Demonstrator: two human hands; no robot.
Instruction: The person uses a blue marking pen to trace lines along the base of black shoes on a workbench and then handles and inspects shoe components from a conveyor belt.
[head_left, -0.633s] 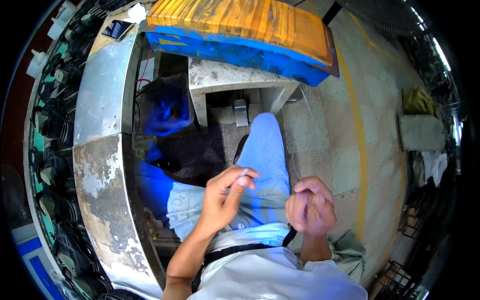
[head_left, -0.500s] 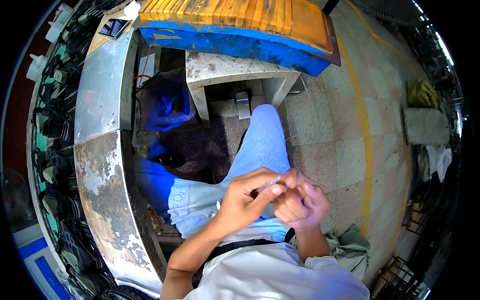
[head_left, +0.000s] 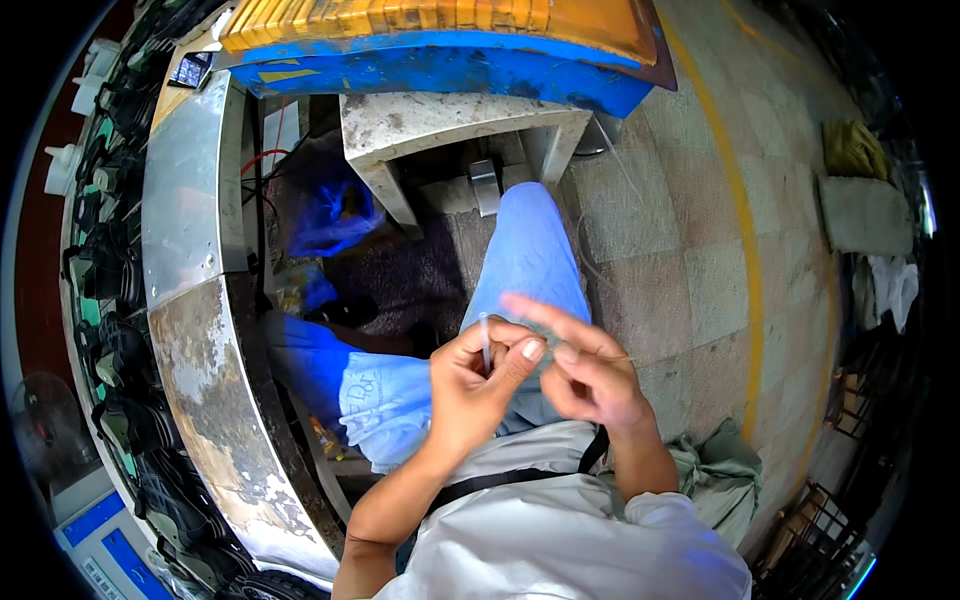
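Observation:
Over my lap, my left hand is closed, thumb against bent fingers. A thin, pale, translucent stick or tube stands upright in its grip, its top end above the fingers; its exact kind does not show. Just to the right and apart from it, my right hand has the index finger stretched out to the left and the other fingers curled. It is blurred by motion. A fine thread-like line seems to cross by its fingers, too faint to make out surely.
Ahead stands a blue box-like structure with a ribbed orange top, over a worn white stand. A metal-topped bench runs along my left, with a phone on it. Beyond it are racks of dark shoes. A grey pedal sits under the stand.
My hands have moved apart from a fingertip-to-fingertip hold. The right index finger has stretched out, and the pale stick in my left hand has turned upright. The view has shifted slightly.

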